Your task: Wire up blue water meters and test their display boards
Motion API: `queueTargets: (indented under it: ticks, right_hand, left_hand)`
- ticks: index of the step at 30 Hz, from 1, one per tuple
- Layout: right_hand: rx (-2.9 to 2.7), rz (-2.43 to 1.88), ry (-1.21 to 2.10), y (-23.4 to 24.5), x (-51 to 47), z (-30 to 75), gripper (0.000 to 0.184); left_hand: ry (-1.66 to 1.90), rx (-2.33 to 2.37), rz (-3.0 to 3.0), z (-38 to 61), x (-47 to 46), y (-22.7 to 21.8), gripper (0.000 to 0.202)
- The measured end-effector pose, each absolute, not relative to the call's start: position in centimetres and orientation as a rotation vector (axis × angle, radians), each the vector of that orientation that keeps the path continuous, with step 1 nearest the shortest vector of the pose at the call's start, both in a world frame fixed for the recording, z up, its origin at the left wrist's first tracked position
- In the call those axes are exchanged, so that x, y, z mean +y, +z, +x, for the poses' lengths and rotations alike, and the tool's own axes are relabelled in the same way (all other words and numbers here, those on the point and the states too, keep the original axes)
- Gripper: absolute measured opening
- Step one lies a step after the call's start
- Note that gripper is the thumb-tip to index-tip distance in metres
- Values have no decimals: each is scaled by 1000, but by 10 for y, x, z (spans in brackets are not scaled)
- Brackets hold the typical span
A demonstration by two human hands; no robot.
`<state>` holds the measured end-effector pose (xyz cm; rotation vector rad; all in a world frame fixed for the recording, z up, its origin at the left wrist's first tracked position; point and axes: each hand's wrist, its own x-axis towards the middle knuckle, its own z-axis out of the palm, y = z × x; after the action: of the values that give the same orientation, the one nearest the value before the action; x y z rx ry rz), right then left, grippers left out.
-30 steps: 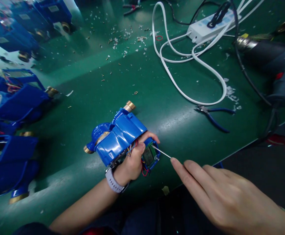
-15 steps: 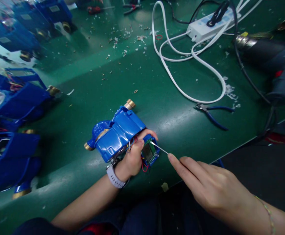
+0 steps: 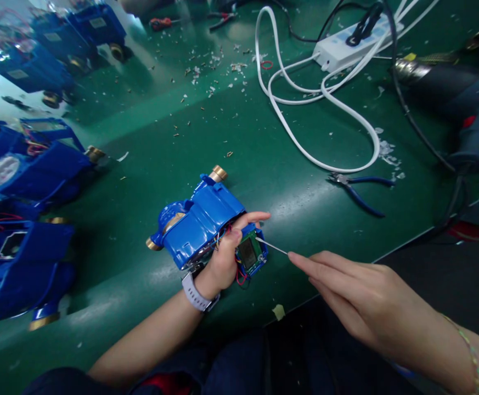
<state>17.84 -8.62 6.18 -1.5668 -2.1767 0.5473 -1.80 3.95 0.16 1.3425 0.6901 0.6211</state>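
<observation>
Held a thin metal shaft (image 3: pixel 272 246) in the right hand (image 3: pixel 358 291), fingers stretched and pressed close together, index fingertip at the shaft's visible end; could not see the thumb or any handle beneath the palm. Pointed the tip at the far corner of a display module (image 3: pixel 247 251), without clear sign of contact. Gripped that module over the near part of the green table (image 3: pixel 111 219), left thumb on its left side, index finger of the left hand (image 3: pixel 224 263) stretched past its far side; could not tell the pose of the other fingers, mostly hidden. Had a tilted blue meter (image 3: pixel 206 219) just left of the module, wires (image 3: pixel 217 240) partly covered. Saw cutters (image 3: pixel 344 181) to the right, a white cable (image 3: pixel 342 170) and power strip (image 3: pixel 338 55) farther off, and a shadowed dark tool (image 3: pixel 449 93) at far right. Saw more meters (image 3: pixel 37 247) at left, some cut off, the farthest blurred.
</observation>
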Motion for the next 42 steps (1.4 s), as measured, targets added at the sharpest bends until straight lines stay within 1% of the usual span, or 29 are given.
queueTargets:
  ticks: [3,8,12,14,15,18,20,22,26,28,30,35,37,39,42]
  right_hand:
    - [-2313,-1551,341,66,-85,179,38]
    - [-2491,-1529,44,77,-81,173,43]
    - [-2607,-1480,-104,83,-79,168,44]
    - [-2573,-1486,-49,83,-78,167,43]
    - [-2514,-1507,34,83,-77,166,42]
    - [-2207,-1596,426,80,-74,166,35]
    - [-2053,-1628,595,78,-73,167,31]
    - [-2107,-1604,540,76,-72,168,32]
    - [-2468,-1475,54,75,-74,173,39]
    - [-2528,-1444,-38,74,-75,175,38]
    - [-2484,-1459,40,73,-76,177,39]
    - [-2056,-1572,670,68,-77,175,37]
    - [-1952,-1576,787,68,-77,174,37]
    - [-2040,-1571,703,71,-76,174,37]
    - [-2362,-1517,272,78,-75,174,39]
  left_hand:
    - [617,696,1347,-18,39,1,57]
    - [621,684,1322,-18,39,5,50]
    - [634,708,1326,-17,38,5,47]
    - [635,719,1334,-17,37,5,47]
    - [634,720,1335,-17,37,5,47]
    - [624,722,1323,-18,37,4,47]
    - [616,730,1322,-18,37,5,47]
    - [611,746,1332,-19,36,6,48]
    - [609,744,1322,-18,36,8,47]
    - [619,734,1306,-17,36,8,47]
    - [624,727,1291,-16,36,8,47]
    - [619,722,1276,-16,37,7,48]
    - [620,725,1286,-16,37,7,50]
    - [619,722,1288,-16,37,7,51]
    - [623,720,1283,-16,36,7,50]
